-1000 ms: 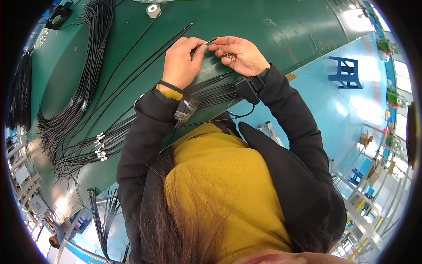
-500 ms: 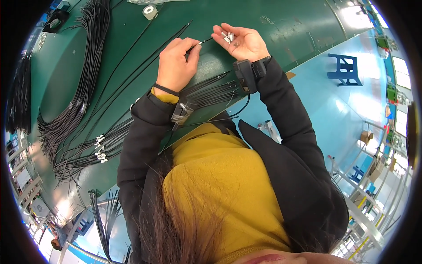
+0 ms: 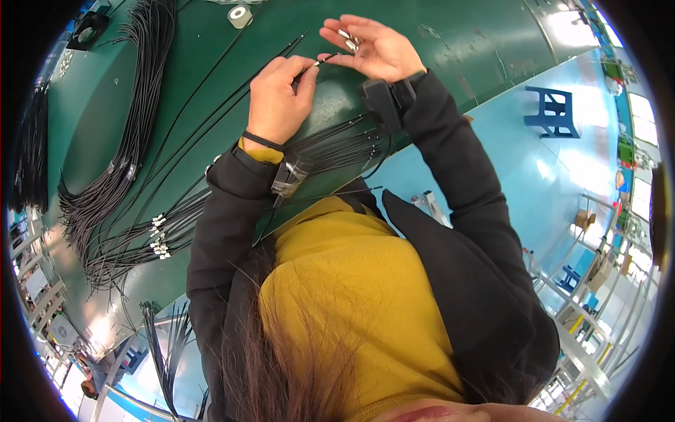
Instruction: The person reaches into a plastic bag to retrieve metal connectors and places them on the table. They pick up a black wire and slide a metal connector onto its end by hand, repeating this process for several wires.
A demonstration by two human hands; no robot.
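Note:
My left hand pinches a thin black cable close to its tip, where a small white band shows. Just right of it, my right hand is turned palm up, its fingers partly curled around several small white and silver pieces. Its lowest finger reaches to the cable's tip and seems to touch it. Below both hands, a row of black cables with pale tips lies on the green table. My left forearm crosses over part of that bundle.
A thick bundle of black cables curves along the table's left side. White tags or fittings sit on cables by my left forearm. A white tape roll rests at the far edge. Beyond the table's right edge a blue stool stands on the floor.
My right hand has moved slightly up and left, its fingers curling more around the small pieces, one finger now at the cable's tip. My left hand has shifted slightly left with the cable.

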